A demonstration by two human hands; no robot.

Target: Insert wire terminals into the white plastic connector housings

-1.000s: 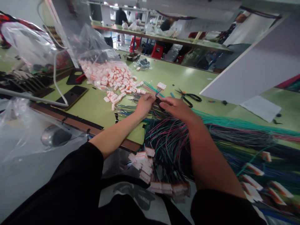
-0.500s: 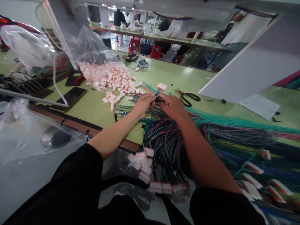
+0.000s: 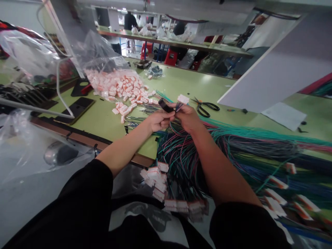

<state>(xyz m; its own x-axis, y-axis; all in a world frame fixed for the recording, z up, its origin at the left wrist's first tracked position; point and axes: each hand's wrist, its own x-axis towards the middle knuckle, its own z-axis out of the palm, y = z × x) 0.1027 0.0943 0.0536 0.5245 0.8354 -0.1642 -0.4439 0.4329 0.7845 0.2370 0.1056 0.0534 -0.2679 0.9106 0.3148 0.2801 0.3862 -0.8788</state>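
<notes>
My left hand is closed, thumb and fingers pinched on a black tape roll that tilts up to the left. Right beside it, my right hand grips a small bunch of wires. A white-and-orange connector tops that bunch, just above the right fingers. Both hands nearly touch, over a heap of green, pink and dark wires on the bench. To the right of my right hand lie black-handled scissors. Where the tape's end meets the wires is hidden by my fingers.
A pile of white-and-orange connectors spills from a clear plastic bag. A phone lies at the left. More wired connectors hang over the near edge. A white panel slants at the right, near a paper sheet.
The black tape roll, earlier mostly hidden between my hands, now sticks up above my left fingers. The connector and my right hand have shifted slightly to the right.
</notes>
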